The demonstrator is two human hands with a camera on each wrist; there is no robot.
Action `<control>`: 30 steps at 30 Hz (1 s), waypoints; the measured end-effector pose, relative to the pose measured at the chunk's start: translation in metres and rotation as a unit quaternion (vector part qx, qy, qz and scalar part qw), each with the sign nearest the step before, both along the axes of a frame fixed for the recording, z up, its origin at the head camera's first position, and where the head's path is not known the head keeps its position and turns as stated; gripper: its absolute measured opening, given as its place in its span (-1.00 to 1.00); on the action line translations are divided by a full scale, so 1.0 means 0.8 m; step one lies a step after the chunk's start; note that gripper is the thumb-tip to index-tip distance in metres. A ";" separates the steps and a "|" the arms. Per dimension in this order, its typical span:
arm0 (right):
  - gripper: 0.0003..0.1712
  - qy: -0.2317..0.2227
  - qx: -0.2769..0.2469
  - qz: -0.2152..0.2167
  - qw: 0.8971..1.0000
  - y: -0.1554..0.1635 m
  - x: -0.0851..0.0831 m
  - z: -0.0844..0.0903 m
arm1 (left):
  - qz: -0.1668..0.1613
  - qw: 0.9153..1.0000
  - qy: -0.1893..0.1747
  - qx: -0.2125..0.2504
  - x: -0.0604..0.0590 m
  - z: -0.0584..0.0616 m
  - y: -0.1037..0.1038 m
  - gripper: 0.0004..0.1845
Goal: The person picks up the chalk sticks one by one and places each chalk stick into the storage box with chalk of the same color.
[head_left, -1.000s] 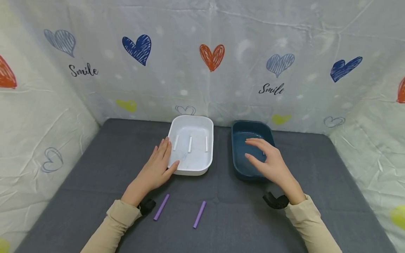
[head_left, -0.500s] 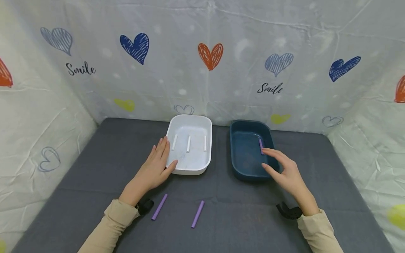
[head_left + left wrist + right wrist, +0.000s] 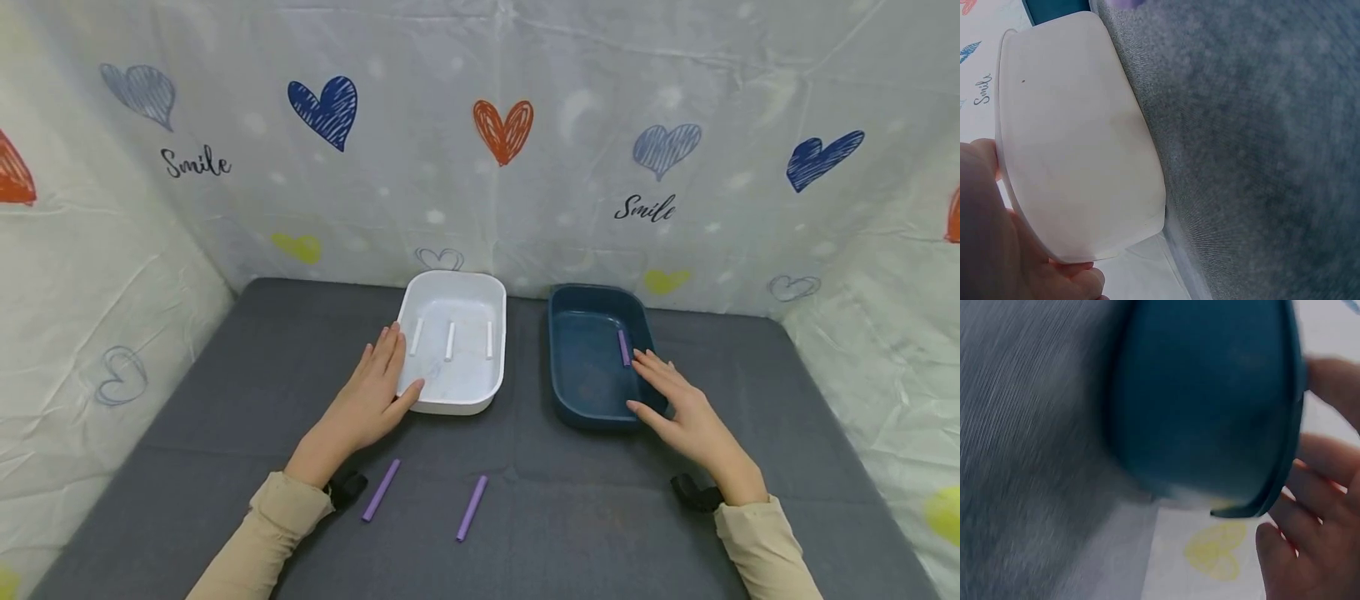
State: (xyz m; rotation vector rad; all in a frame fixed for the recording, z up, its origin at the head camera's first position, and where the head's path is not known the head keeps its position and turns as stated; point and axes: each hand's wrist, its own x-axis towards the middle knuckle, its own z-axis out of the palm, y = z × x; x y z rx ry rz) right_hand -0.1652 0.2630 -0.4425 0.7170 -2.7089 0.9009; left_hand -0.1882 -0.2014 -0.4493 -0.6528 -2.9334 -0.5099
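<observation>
My left hand rests along the left side of a white tray, fingers extended and thumb at its near corner. Inside lie three white chalk-like sticks, side by side. In the left wrist view the fingers lie against the rim of the white tray. My right hand is at the right rim of a dark blue tray, thumb apart from its fingers. A purple chalk-like stick lies in that tray, just left of the fingertips. The right wrist view shows the blue tray blurred.
Two more purple sticks, one on the left and one on the right, lie on the grey tablecloth in front of the trays. A white curtain printed with hearts stands right behind the trays.
My right hand has moved from above the blue tray rightward to its right rim, and the purple stick inside has come into view. The left hand stays at the white tray.
</observation>
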 end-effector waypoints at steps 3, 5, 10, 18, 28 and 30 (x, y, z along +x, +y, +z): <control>-0.21 -0.027 0.020 0.009 0.999 0.008 0.000 -0.002 | 0.000 1.000 0.000 0.000 -0.001 -0.001 0.001 -0.14; -0.20 -0.049 0.034 0.011 0.998 0.011 -0.001 -0.003 | 0.000 1.000 -0.002 0.001 -0.001 -0.001 0.001 -0.14; -0.17 -0.112 0.056 0.015 0.992 0.016 -0.003 -0.006 | -0.001 1.000 -0.001 0.000 -0.002 0.000 0.003 -0.14; -0.18 -0.134 0.059 0.028 0.989 0.014 -0.003 -0.006 | -0.001 1.000 0.000 0.000 -0.003 0.002 0.003 -0.14; -0.17 -0.128 0.060 0.030 0.989 0.014 -0.003 -0.006 | 0.007 1.000 -0.002 -0.002 -0.003 0.002 0.004 -0.13; -0.17 -0.129 0.059 0.030 0.989 0.014 -0.004 -0.007 | 0.008 1.000 -0.005 -0.008 -0.003 0.003 0.004 -0.12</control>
